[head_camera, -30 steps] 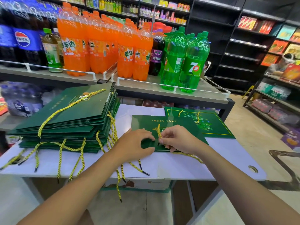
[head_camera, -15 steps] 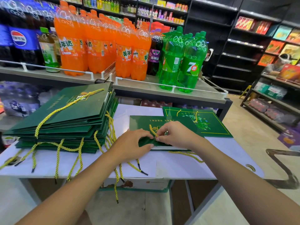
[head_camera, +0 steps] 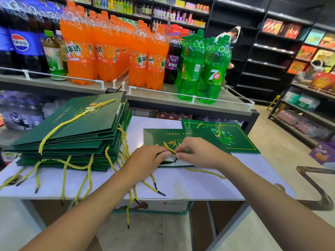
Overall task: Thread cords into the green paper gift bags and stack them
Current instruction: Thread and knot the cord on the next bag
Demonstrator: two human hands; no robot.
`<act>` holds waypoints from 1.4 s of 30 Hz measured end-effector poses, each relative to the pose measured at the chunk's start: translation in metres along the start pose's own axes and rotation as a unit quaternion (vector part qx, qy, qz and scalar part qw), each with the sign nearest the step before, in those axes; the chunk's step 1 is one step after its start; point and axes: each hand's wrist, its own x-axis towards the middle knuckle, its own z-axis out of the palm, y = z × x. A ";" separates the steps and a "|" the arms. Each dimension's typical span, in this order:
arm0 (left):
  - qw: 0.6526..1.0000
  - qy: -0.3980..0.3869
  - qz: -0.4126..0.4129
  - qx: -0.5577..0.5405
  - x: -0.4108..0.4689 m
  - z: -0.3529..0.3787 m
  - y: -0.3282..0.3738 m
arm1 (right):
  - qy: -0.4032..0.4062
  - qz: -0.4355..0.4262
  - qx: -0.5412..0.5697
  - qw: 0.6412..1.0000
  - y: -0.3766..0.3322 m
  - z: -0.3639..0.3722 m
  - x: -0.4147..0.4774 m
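Observation:
A flat green gift bag point(head_camera: 163, 136) lies on the white table point(head_camera: 199, 187) in front of me. My left hand point(head_camera: 145, 158) holds down its near edge, fingers curled on the bag's lip. My right hand point(head_camera: 197, 153) pinches a yellow-green twisted cord point(head_camera: 169, 148) at that edge; the cord's black tip hangs just below my fingers and its other end point(head_camera: 204, 172) trails right over the table. A tall stack of threaded green bags point(head_camera: 72, 131) sits at the left, cords dangling over the table's front. Another green bag point(head_camera: 235, 138) with a cord lies behind on the right.
A shelf point(head_camera: 163, 98) of orange and green soda bottles runs right behind the table. Several loose cords point(head_camera: 154, 185) lie near the front edge. A cardboard box point(head_camera: 154, 205) sits under the table. Dark shelving and a person stand at the far right across an aisle.
My right hand has pulled the cord's end up and leftward at the bag's edge, so a short loop now stands between my two hands. My left hand has shifted slightly toward it.

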 end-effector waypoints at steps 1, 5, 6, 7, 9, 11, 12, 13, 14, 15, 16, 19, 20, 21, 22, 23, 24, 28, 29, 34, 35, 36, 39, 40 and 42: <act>1.000 0.003 -0.002 -0.001 0.000 0.000 0.000 | 0.000 -0.005 -0.001 1.000 0.001 0.000 -0.002; 1.000 0.016 -0.016 -0.003 -0.001 -0.001 0.002 | 0.044 0.016 -0.035 0.998 0.001 0.005 -0.010; 0.999 0.022 -0.023 -0.012 -0.001 -0.002 0.002 | 0.099 0.026 -0.042 0.994 0.000 0.008 -0.014; 0.999 0.030 -0.030 -0.024 -0.002 -0.002 0.003 | 0.174 0.027 -0.037 0.984 -0.003 0.011 -0.019; 0.997 0.044 -0.039 -0.044 -0.003 -0.003 0.003 | 0.290 0.018 0.001 0.957 -0.010 0.019 -0.030; 0.997 0.050 -0.041 -0.047 -0.003 -0.003 0.003 | 0.274 0.069 0.056 0.958 -0.020 0.031 -0.037; 0.997 0.052 -0.039 -0.044 -0.002 -0.003 0.004 | 0.218 0.107 0.089 0.966 -0.027 0.036 -0.038; 0.997 0.055 -0.037 -0.039 -0.002 -0.003 0.003 | 0.167 0.140 0.131 0.967 -0.033 0.040 -0.037; 0.997 0.056 -0.034 -0.035 -0.002 -0.003 0.003 | 0.140 0.166 0.181 0.959 -0.036 0.043 -0.034; 0.997 0.055 -0.033 -0.034 -0.001 -0.003 0.003 | 0.137 0.189 0.233 0.944 -0.038 0.046 -0.029; 0.998 0.052 -0.032 -0.033 -0.001 -0.003 0.003 | 0.147 0.206 0.285 0.924 -0.040 0.047 -0.025; 0.997 0.059 -0.015 -0.043 -0.003 -0.003 0.003 | 0.187 0.242 0.418 0.856 -0.040 0.053 -0.013; 0.997 0.060 -0.008 -0.047 -0.003 -0.002 0.002 | 0.189 0.246 0.443 0.841 -0.040 0.054 -0.013; 0.997 0.059 -0.004 -0.048 -0.003 -0.002 0.001 | 0.188 0.250 0.459 0.832 -0.041 0.055 -0.012; 0.997 0.057 -0.003 -0.047 -0.003 -0.002 -0.001 | 0.185 0.253 0.470 0.825 -0.041 0.054 -0.013; 0.997 0.057 -0.003 -0.046 -0.003 -0.001 -0.002 | 0.179 0.259 0.474 0.823 -0.040 0.053 -0.012; 0.997 0.057 -0.004 -0.045 -0.002 0.000 -0.003 | 0.166 0.268 0.474 0.822 -0.038 0.051 -0.012; 0.997 0.062 -0.006 -0.033 -0.002 0.001 -0.003 | 0.065 0.303 0.571 0.760 -0.031 0.043 -0.008; 0.997 0.066 -0.006 -0.032 -0.002 0.001 -0.003 | 0.047 0.304 0.597 0.741 -0.031 0.042 -0.007; 0.996 0.083 -0.010 -0.041 -0.002 0.002 -0.003 | 0.129 0.254 0.435 0.854 -0.035 0.043 -0.009; 0.995 0.086 -0.009 -0.043 -0.001 0.002 -0.003 | 0.150 0.246 0.424 0.858 -0.035 0.045 -0.009; 0.995 0.088 -0.008 -0.043 -0.001 0.002 -0.003 | 0.159 0.248 0.433 0.852 -0.035 0.047 -0.009; 0.995 0.091 -0.007 -0.038 -0.001 0.003 -0.005 | 0.118 0.282 0.545 0.781 -0.037 0.046 -0.009; 0.995 0.092 -0.010 -0.038 -0.001 0.003 -0.005 | 0.092 0.289 0.591 0.747 -0.038 0.045 -0.009; 0.995 0.093 -0.013 -0.036 -0.001 0.003 -0.006 | 0.061 0.299 0.640 0.705 -0.040 0.044 -0.010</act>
